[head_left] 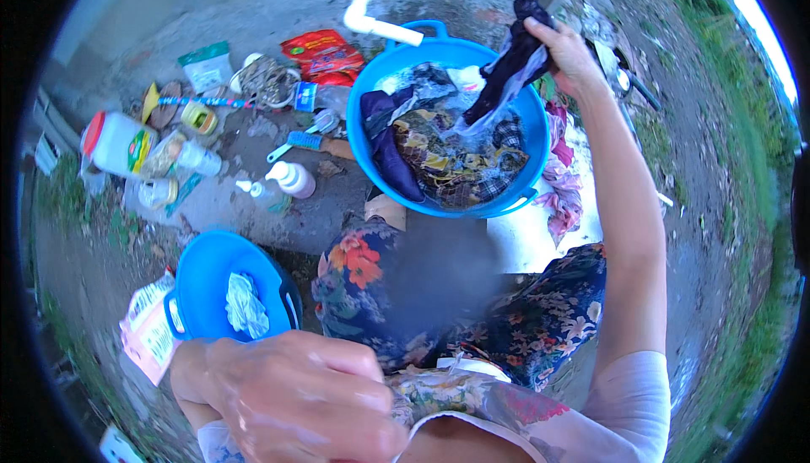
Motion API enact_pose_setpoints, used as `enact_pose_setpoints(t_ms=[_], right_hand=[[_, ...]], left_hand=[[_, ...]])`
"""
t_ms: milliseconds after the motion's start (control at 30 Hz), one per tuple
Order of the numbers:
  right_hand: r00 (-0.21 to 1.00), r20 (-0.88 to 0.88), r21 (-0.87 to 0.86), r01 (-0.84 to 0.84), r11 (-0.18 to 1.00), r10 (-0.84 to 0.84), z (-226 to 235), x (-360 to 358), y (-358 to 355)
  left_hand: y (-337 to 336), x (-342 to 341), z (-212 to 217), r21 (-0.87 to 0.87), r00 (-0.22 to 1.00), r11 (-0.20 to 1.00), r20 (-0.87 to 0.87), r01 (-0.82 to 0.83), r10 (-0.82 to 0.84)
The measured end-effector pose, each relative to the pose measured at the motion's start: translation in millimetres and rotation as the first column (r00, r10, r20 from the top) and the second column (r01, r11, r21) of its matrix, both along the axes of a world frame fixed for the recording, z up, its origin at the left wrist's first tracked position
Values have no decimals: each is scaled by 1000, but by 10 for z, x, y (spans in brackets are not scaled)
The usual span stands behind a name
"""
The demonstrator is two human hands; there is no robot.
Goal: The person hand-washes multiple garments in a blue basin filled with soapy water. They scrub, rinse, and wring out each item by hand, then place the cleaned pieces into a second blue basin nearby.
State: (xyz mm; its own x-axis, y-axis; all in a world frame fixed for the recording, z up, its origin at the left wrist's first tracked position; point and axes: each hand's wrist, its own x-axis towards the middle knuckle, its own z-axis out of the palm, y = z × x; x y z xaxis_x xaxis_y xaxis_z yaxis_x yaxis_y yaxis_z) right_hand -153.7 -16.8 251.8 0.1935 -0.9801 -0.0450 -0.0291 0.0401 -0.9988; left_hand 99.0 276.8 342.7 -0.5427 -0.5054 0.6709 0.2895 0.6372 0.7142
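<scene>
My right hand [567, 54] grips a dark purple, wet cloth [506, 75] by its bunched top. The cloth hangs down over a large blue tub [359, 138], its lower end near the wet laundry. In the tub lie patterned yellow-and-brown cloth [439, 155], a dark purple piece [396, 163] and a checked piece in sudsy water. Close in front, at the lower left, my left hand [304, 395] is wet, with its fingers curled in. Nothing shows in it, though its palm side is hidden.
A white pipe [384, 28] ends above the tub's far rim. Left of it lie a blue brush [305, 140], pump bottles [291, 178], a red packet [323, 55] and a red-lidded jar [118, 144]. A smaller blue bucket [207, 269] holds a pale crumpled bag. Pink cloth [564, 193] lies right of the tub.
</scene>
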Motion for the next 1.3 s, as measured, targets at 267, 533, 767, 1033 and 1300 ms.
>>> enact_pose_setpoints(t_ms=[267,533,767,1033,1300], right_hand=[[424,-885,35,-348,937,191,-2132,-35,-192],[828,-473,358,-131,924,301,-2071,-190,-432],[946,-321,432,102,896,47,-2106,-493,-497],[767,-513,-119,381,917,-385,-2313,564,167],[905,-217,62,386,920,-365,-2240,690,25]], left_hand=[[-856,-151,-268,-98,980,995,198,-12,31],[-2493,-551,-2775,954,981,-228,181,-194,-75],[-3118,-1392,-3487,968,965,-240,-14,79,262],[-3111,-1314,-3426,918,721,-201,-119,342,683],[-3087,-1129,-3269,994,802,-98,98,-50,589]])
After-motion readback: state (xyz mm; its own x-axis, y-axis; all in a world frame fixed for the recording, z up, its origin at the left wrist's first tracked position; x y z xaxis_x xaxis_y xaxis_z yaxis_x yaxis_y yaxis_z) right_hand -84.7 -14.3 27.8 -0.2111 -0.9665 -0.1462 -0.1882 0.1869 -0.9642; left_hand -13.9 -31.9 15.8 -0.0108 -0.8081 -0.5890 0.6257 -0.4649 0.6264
